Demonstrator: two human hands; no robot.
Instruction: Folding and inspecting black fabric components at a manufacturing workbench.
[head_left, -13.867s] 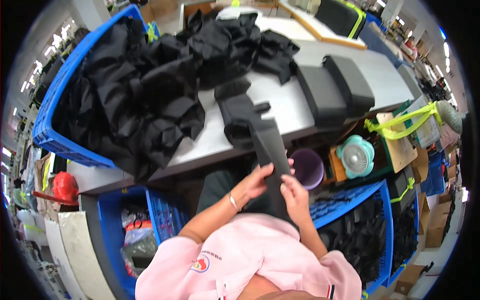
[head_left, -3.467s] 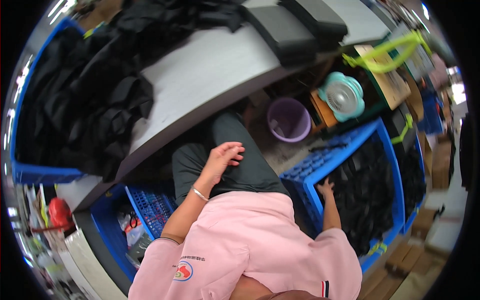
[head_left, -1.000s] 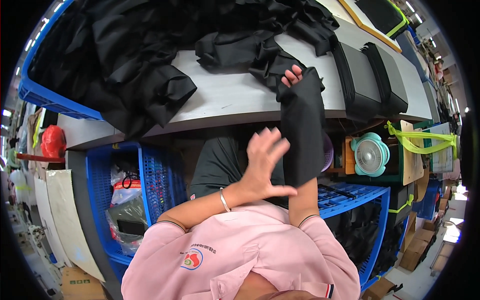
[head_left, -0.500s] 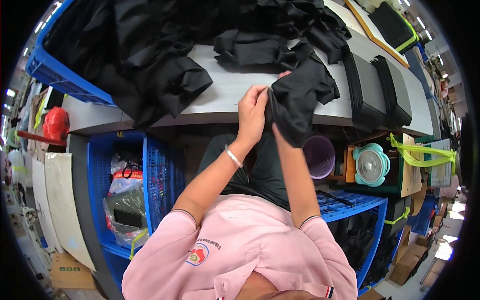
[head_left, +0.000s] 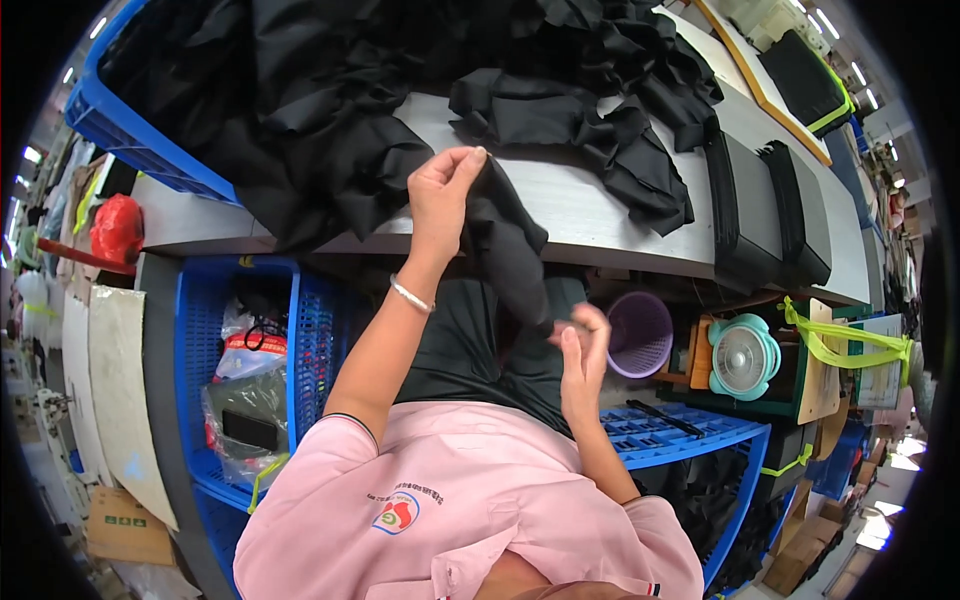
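Observation:
My left hand (head_left: 440, 200) is raised at the table's near edge, thumb and fingers pinching the top corner of a black fabric piece (head_left: 505, 245). From that pinch the fabric hangs down over my lap, its lower end slightly blurred. My right hand (head_left: 582, 365) is beside that lower end with its fingers apart; a fingertip is close to the cloth, and I cannot tell whether it touches. Beyond my hands, a crumpled black fabric strip (head_left: 535, 108) lies on the white table (head_left: 590, 225). A large heap of black fabric (head_left: 310, 110) covers the left and far side.
Two stacks of black folded pieces (head_left: 745, 210) stand at the table's right. Below are a purple basket (head_left: 640, 340), a small teal fan (head_left: 743, 357) and a blue rack (head_left: 690, 440). A blue crate (head_left: 235, 285) with bags and a phone (head_left: 250, 430) is at my left.
My left hand has moved left, drawing the fabric off the table so it hangs over my lap. My right hand has come out from behind the fabric and moved down towards me.

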